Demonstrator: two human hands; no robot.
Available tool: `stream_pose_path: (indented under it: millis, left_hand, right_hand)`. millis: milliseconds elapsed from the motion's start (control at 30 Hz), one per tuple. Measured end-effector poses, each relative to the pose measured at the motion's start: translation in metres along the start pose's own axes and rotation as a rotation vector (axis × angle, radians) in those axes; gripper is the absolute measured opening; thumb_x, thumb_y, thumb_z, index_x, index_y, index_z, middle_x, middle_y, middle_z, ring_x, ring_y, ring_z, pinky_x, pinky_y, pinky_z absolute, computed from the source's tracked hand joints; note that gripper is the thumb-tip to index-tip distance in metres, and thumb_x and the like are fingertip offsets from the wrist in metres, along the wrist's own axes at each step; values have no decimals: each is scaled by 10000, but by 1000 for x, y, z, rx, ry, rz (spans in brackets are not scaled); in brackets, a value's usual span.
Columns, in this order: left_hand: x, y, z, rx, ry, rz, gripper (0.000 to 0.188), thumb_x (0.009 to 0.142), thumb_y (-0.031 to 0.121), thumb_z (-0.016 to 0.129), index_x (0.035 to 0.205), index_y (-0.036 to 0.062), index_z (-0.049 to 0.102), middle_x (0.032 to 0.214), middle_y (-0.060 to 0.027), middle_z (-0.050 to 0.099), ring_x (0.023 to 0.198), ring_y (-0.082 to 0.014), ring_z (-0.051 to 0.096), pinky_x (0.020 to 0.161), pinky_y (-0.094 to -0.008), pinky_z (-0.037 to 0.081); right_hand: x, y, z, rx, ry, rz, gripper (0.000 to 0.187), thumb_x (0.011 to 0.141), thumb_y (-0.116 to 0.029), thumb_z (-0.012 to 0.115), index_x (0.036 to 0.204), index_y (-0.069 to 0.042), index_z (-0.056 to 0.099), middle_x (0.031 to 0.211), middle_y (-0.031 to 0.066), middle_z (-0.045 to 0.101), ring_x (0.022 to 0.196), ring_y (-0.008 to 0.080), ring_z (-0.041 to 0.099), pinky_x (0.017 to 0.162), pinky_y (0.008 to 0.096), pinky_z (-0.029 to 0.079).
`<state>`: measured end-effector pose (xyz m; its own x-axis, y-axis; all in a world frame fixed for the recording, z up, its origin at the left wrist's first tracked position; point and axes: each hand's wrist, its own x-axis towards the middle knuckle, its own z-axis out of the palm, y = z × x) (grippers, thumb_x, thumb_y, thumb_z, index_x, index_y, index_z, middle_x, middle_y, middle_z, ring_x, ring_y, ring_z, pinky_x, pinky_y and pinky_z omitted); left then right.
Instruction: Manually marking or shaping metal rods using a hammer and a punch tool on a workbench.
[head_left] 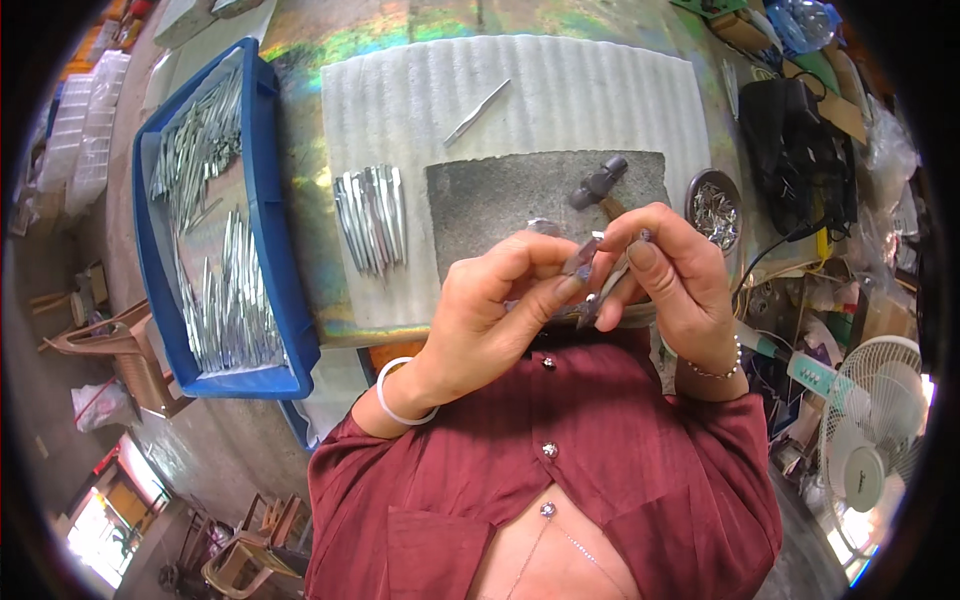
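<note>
Left hand (500,325): thumb and forefinger pinched on a small part (582,260); positioned above the near edge of the pad, wrist bent inward.
Right hand (685,280): thumb and fingers closed on a slim piece (616,278); the piece slants down toward the left hand.
Held items: metallic, side by side between the two hands, in front of the chest; whether they are joined cannot be told, as the fingers hide part of both.
Pad (475,195): dark, rectangular, lying on the foam sheet (400,105).
Foam sheet: white, ribbed, spread on the worktop (308,200).
Hammer (603,182): head resting on the pad; handle running toward the right hand, which covers its lower end.
Lone piece (478,112): slender, silver, set diagonally on the foam sheet beyond the pad.
Row (372,220): slender silver pieces, grouped closely side by side on the foam sheet, left of the pad.
Tray (263,150): blue, at the left of the worktop; contains a far pile (207,130) and a near pile (235,305), both of slender metal pieces.
Dish (692,190): round, dark-rimmed, right of the pad; filled with small metal bits (715,212).
Fan (870,440): white guard, at the right, beyond the right forearm.
</note>
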<state>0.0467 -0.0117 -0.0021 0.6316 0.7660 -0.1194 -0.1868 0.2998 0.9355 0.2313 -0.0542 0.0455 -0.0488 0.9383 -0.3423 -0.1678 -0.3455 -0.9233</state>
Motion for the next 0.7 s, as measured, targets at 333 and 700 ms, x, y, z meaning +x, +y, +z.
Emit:
stream_pose_path:
  millis: [333, 700]
  left_hand:
    - [1, -9, 2, 92, 45, 188, 112, 855, 12, 631, 963, -5, 610, 803, -73, 662, 743, -96, 628, 648, -229, 494]
    - [-4, -1, -3, 150, -68, 117, 120, 874, -43, 588, 992, -34, 577, 870, -53, 647, 820, -83, 598, 716, -205, 493]
  right_hand:
    - [2, 13, 14, -382, 143, -399, 135, 813, -14, 673, 938, 25, 638, 776, 76, 624, 616, 95, 572, 550, 205, 442]
    - [3, 13, 14, -472, 103, -492, 141, 801, -15, 688, 915, 34, 620, 744, 96, 638, 625, 127, 611, 556, 237, 480]
